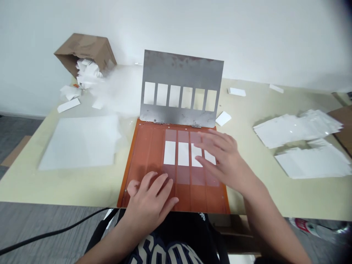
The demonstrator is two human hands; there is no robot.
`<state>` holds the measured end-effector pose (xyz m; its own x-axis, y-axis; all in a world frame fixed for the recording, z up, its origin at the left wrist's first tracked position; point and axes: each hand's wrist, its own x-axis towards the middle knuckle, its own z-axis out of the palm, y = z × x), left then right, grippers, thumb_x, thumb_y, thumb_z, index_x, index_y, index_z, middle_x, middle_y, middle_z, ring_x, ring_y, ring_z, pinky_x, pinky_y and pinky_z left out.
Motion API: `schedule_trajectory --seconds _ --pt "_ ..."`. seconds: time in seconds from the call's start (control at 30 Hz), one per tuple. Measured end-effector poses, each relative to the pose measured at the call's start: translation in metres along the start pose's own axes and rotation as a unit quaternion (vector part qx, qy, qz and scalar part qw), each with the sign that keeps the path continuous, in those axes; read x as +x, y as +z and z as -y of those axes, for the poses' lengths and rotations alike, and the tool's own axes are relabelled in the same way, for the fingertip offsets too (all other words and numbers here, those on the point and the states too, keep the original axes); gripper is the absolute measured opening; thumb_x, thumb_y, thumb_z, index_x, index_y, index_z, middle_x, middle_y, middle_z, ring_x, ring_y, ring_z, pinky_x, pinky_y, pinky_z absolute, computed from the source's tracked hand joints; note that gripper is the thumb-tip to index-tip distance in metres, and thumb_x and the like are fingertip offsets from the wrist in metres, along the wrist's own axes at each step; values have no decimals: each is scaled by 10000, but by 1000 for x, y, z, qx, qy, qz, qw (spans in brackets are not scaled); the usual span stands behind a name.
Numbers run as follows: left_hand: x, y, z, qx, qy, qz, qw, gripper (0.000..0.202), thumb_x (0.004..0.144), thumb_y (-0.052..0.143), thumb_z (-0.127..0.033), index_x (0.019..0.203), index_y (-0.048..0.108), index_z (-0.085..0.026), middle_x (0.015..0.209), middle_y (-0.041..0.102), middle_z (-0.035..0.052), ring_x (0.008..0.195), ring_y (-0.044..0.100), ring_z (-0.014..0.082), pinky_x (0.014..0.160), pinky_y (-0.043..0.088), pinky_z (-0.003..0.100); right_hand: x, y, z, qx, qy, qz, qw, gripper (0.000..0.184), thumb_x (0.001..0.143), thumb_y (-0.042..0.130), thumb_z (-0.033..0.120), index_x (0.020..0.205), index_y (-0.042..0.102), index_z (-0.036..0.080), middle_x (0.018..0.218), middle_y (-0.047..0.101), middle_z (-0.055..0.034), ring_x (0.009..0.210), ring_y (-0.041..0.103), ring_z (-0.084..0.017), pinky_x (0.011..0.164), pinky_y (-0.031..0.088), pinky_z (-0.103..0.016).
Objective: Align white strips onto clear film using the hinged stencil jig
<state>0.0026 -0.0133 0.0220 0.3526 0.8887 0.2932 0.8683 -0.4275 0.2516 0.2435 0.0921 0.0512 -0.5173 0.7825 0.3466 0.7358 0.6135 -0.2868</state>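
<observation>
An orange base plate [145, 154] lies at the table's near edge, with a hinged grey metal lid [181, 71] standing upright behind it; the lid has a row of several rectangular windows. Several white cards [176, 153] lie side by side in the plate's slots under a clear sheet. My right hand [222, 157] is open, its fingers spread flat over the right-hand cards. My left hand [150, 200] lies open and flat on the plate's near part, holding nothing.
A tipped brown cardboard box [88, 49] spills white cards at the back left. A white sheet [79, 141] lies left of the plate. Piles of clear bags [302, 128] and white sheets [316, 163] lie right. Loose cards [223, 118] dot the table. A black cable [55, 233] runs below.
</observation>
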Motion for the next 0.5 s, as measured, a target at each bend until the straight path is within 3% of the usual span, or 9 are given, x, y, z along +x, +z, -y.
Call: schedule_trajectory --seconds 0.2,0.37,0.5 --pt "-5 0 6 -8 4 -9 1000 295 957 525 -423 1044 720 -219 1120 724 44 1039 586 267 782 299 413 33 31 17 32 -63 62 996 120 944 587 278 958 703 251 1151 715 -31 1122 608 -234 1076 292 -510" --pt "-6 -1 8 -14 12 -7 1000 285 946 544 -426 1048 720 -227 1097 718 46 1034 571 253 779 304 397 33 52 16 53 -68 77 993 124 945 593 301 947 703 243 1126 717 -44 1076 613 -222 1046 275 -493" --pt "-6 0 8 -14 19 -2 1000 298 952 525 -431 1062 714 -229 1106 713 50 1037 556 259 775 304 393 29 57 16 54 -74 73 993 141 925 625 355 980 695 245 1166 703 -51 1105 595 -237 1048 259 -506"
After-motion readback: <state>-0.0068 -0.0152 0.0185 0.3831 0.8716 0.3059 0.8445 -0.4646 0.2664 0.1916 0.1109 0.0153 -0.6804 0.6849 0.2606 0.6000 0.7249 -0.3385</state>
